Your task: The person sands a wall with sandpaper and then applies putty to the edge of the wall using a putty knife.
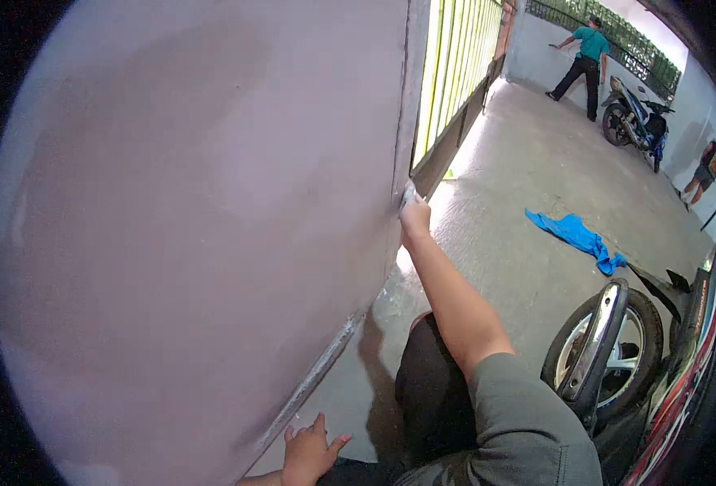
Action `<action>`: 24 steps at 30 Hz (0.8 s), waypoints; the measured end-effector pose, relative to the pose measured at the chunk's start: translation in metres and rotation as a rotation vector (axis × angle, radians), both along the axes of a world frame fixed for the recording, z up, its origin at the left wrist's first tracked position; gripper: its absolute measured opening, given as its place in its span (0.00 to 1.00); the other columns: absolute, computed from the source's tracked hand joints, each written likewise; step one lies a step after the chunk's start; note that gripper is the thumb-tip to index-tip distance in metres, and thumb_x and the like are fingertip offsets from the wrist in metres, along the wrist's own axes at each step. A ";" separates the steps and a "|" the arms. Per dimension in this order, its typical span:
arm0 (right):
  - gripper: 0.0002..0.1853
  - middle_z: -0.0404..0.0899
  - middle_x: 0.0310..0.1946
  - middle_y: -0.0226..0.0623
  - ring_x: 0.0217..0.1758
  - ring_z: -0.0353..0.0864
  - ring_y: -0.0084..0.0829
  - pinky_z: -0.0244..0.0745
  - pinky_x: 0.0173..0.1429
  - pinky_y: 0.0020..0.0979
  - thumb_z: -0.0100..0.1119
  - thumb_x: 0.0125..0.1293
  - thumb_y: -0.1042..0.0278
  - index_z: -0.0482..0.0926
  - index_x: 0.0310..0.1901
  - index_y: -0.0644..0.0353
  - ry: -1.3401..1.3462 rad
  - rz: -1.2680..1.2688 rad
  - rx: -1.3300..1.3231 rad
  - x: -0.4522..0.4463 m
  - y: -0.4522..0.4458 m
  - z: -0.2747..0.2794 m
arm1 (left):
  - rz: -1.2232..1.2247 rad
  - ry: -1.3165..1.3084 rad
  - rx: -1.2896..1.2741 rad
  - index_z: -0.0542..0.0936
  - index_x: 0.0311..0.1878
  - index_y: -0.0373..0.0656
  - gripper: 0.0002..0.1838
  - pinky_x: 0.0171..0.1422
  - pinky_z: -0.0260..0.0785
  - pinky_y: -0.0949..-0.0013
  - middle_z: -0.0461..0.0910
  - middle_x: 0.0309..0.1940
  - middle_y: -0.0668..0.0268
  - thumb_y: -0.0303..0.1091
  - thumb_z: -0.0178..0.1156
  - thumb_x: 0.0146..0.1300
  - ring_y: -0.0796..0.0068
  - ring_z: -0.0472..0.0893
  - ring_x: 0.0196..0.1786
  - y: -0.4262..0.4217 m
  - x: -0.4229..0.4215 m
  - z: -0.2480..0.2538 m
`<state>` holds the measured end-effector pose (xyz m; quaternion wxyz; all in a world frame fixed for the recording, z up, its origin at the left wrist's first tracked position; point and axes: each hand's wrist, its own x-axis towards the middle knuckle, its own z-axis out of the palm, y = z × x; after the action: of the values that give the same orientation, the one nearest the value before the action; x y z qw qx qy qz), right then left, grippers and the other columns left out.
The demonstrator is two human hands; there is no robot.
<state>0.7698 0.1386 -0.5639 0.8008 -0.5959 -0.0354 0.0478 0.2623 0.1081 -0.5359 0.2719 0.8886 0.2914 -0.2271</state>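
My right hand point(414, 220) reaches out to the vertical edge of the pale wall point(212, 211), where the wall meets the gate. Its fingers are closed around a small whitish-grey thing point(409, 194) pressed at that edge; its kind is too small to make out. Low in the view, my left hand point(309, 452) is beside the foot of the wall, near the light strip along its base point(313, 381). That hand has its fingers apart and holds nothing.
A motorcycle point(609, 348) stands close on my right. Blue cloth point(577, 233) lies on the concrete floor point(504, 194). The barred gate point(455, 73) continues past the wall. Farther off are a second motorcycle point(637, 121), a person in a teal shirt point(589, 49) and another person point(710, 166).
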 end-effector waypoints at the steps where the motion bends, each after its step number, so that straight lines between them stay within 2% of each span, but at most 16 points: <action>1: 0.25 0.86 0.48 0.46 0.52 0.80 0.30 0.72 0.58 0.32 0.46 0.80 0.53 0.80 0.58 0.69 0.002 -0.001 -0.003 -0.005 -0.003 0.011 | 0.008 0.022 -0.017 0.64 0.73 0.32 0.45 0.75 0.54 0.41 0.85 0.51 0.53 0.63 0.55 0.68 0.51 0.81 0.60 -0.001 0.001 0.003; 3: 0.24 0.86 0.48 0.46 0.50 0.81 0.29 0.73 0.57 0.32 0.46 0.80 0.54 0.80 0.59 0.68 -0.257 -0.032 -0.067 -0.010 -0.008 0.032 | 0.001 0.030 -0.007 0.64 0.73 0.32 0.45 0.75 0.54 0.42 0.85 0.51 0.53 0.64 0.55 0.68 0.51 0.81 0.60 -0.003 -0.001 0.001; 4: 0.24 0.86 0.48 0.48 0.51 0.83 0.33 0.74 0.57 0.33 0.46 0.80 0.53 0.80 0.59 0.66 -0.359 -0.090 -0.045 -0.017 -0.006 0.039 | -0.006 0.036 0.007 0.64 0.73 0.32 0.45 0.75 0.54 0.42 0.84 0.51 0.52 0.64 0.55 0.68 0.51 0.81 0.60 -0.003 -0.002 0.001; 8: 0.24 0.86 0.50 0.50 0.53 0.84 0.39 0.74 0.58 0.35 0.47 0.79 0.52 0.80 0.59 0.64 -0.361 -0.124 -0.231 -0.016 -0.006 0.024 | -0.018 -0.018 -0.034 0.64 0.73 0.32 0.45 0.75 0.53 0.39 0.84 0.52 0.53 0.63 0.55 0.68 0.51 0.81 0.60 0.002 -0.004 -0.006; 10: 0.24 0.85 0.51 0.50 0.55 0.84 0.44 0.74 0.59 0.37 0.46 0.79 0.51 0.80 0.60 0.63 -0.144 -0.063 -0.289 -0.009 -0.005 0.005 | 0.013 0.003 -0.005 0.65 0.72 0.32 0.44 0.75 0.52 0.38 0.85 0.51 0.53 0.63 0.55 0.68 0.51 0.81 0.60 0.000 0.000 -0.003; 15: 0.25 0.85 0.51 0.51 0.55 0.83 0.46 0.73 0.60 0.39 0.45 0.79 0.50 0.81 0.59 0.62 -0.161 -0.051 -0.251 -0.013 -0.008 0.011 | -0.013 0.003 -0.013 0.64 0.73 0.32 0.45 0.76 0.51 0.39 0.84 0.52 0.53 0.64 0.55 0.68 0.51 0.81 0.59 0.000 -0.004 -0.011; 18: 0.24 0.80 0.58 0.53 0.64 0.79 0.46 0.73 0.64 0.37 0.45 0.79 0.54 0.75 0.66 0.61 -0.445 -0.105 -0.405 -0.039 -0.014 0.053 | -0.002 0.007 -0.020 0.64 0.73 0.32 0.45 0.76 0.51 0.41 0.84 0.52 0.53 0.64 0.56 0.68 0.51 0.81 0.59 0.001 -0.004 -0.009; 19: 0.24 0.80 0.58 0.53 0.64 0.79 0.46 0.73 0.64 0.37 0.45 0.79 0.54 0.75 0.66 0.61 -0.450 -0.105 -0.395 -0.042 -0.012 0.056 | -0.006 0.023 -0.021 0.65 0.72 0.32 0.45 0.76 0.51 0.42 0.84 0.52 0.53 0.64 0.56 0.67 0.51 0.81 0.59 0.001 -0.002 -0.008; 20: 0.23 0.79 0.58 0.53 0.64 0.79 0.47 0.73 0.64 0.36 0.46 0.79 0.55 0.73 0.67 0.59 -0.612 -0.179 -0.341 -0.043 -0.009 0.057 | -0.004 0.017 -0.010 0.65 0.72 0.32 0.45 0.76 0.51 0.42 0.84 0.52 0.53 0.64 0.56 0.67 0.51 0.81 0.59 0.001 -0.002 -0.006; 21: 0.23 0.79 0.59 0.54 0.64 0.78 0.48 0.73 0.64 0.36 0.46 0.79 0.57 0.72 0.69 0.58 -0.771 -0.256 -0.284 -0.044 -0.008 0.058 | 0.018 -0.054 -0.007 0.66 0.71 0.31 0.42 0.69 0.61 0.46 0.83 0.52 0.46 0.59 0.57 0.68 0.47 0.81 0.58 -0.001 -0.002 -0.006; 22: 0.22 0.79 0.58 0.55 0.63 0.79 0.51 0.73 0.64 0.37 0.46 0.79 0.57 0.73 0.68 0.56 -0.749 -0.236 -0.318 -0.044 -0.009 0.056 | 0.039 -0.122 -0.007 0.68 0.70 0.30 0.38 0.63 0.71 0.50 0.82 0.52 0.40 0.54 0.59 0.69 0.42 0.81 0.56 0.000 -0.003 -0.005; 23: 0.22 0.79 0.58 0.55 0.63 0.79 0.51 0.73 0.64 0.37 0.46 0.79 0.57 0.73 0.68 0.56 -0.749 -0.239 -0.315 -0.042 -0.007 0.053 | 0.038 -0.123 -0.003 0.68 0.70 0.30 0.38 0.63 0.71 0.50 0.82 0.52 0.40 0.54 0.59 0.69 0.42 0.81 0.56 0.002 -0.002 -0.005; 24: 0.22 0.79 0.58 0.55 0.63 0.79 0.50 0.73 0.64 0.37 0.45 0.79 0.57 0.73 0.68 0.57 -0.648 -0.210 -0.346 -0.041 -0.007 0.049 | 0.026 -0.065 0.009 0.66 0.71 0.31 0.42 0.69 0.61 0.46 0.83 0.52 0.46 0.59 0.57 0.69 0.46 0.81 0.57 0.003 -0.001 -0.007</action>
<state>0.7284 0.1313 -0.5151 0.6362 -0.7068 -0.2168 -0.2204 0.2614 0.1110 -0.5433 0.2802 0.8929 0.2948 -0.1930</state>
